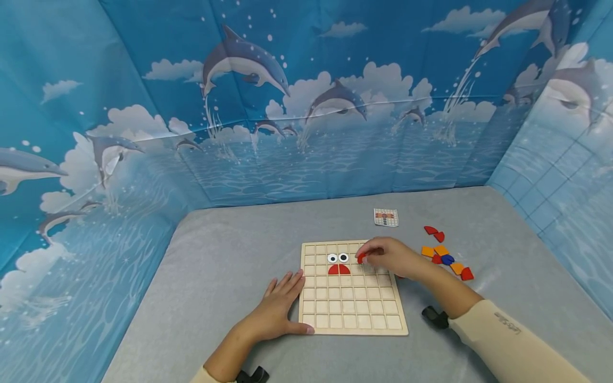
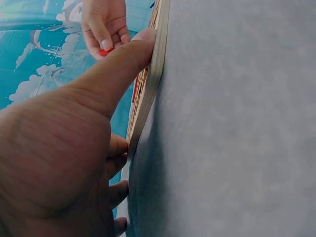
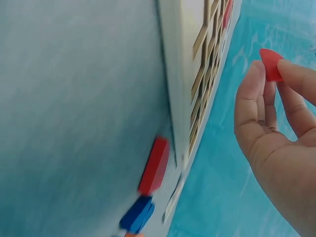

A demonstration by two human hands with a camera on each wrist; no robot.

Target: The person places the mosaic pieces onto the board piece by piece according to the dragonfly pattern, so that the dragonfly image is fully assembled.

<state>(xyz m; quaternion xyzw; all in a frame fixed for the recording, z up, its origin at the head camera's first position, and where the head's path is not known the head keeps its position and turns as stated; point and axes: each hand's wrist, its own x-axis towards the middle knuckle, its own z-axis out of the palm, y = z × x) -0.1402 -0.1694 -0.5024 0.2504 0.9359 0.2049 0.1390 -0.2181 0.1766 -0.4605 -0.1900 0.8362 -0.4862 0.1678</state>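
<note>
A wooden grid board (image 1: 354, 308) lies flat on the grey table. Two round eye pieces (image 1: 337, 258) sit side by side in its upper cells, with two red quarter-circle pieces (image 1: 339, 269) right below them. My right hand (image 1: 390, 256) is over the board's upper right and pinches another red quarter-circle piece (image 3: 271, 64) between thumb and fingertips. At the board's left edge rests my left hand (image 1: 280, 308), fingers spread along the side and thumb on the lower left corner. The left wrist view shows that thumb (image 2: 123, 61) against the wooden rim.
Right of the board lie loose red quarter pieces (image 1: 439, 236), orange squares (image 1: 428, 251) and a blue piece (image 1: 447, 259), among several others. A small printed pattern card (image 1: 386, 217) is behind the board. A dolphin-print curtain (image 1: 306, 159) encloses the table's far side.
</note>
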